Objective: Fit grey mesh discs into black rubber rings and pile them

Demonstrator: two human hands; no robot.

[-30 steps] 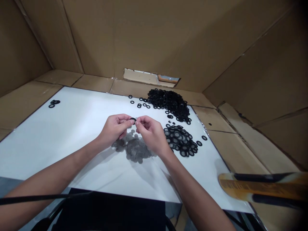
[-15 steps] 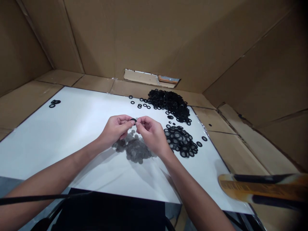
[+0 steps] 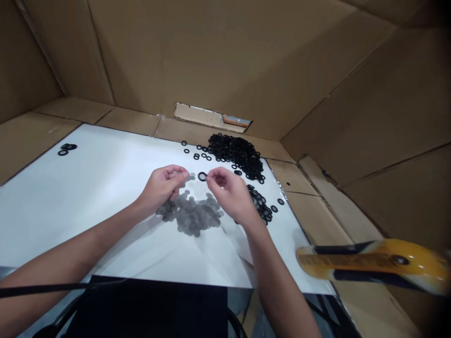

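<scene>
Pinched between the thumb and fingers of my right hand is a black rubber ring with a greyish centre, held up above the white table. My left hand is a little to the left, apart from the ring, its thumb and fingertips closed together. Whether anything small is between them is hidden. Small grey discs show just past the left fingertips. Below both hands spreads a pile of thin grey mesh-like discs. Partly behind my right wrist lies a heap of black rings with grey centres.
A large heap of black rings sits at the back right of the white table, with several loose rings beside it. A few rings lie far left. Cardboard walls surround the table. A yellow-and-black handle juts in from the right.
My hands have parted. The ring that was between both hands is now in my right hand only. The view has shifted, showing more of the yellow handle.
</scene>
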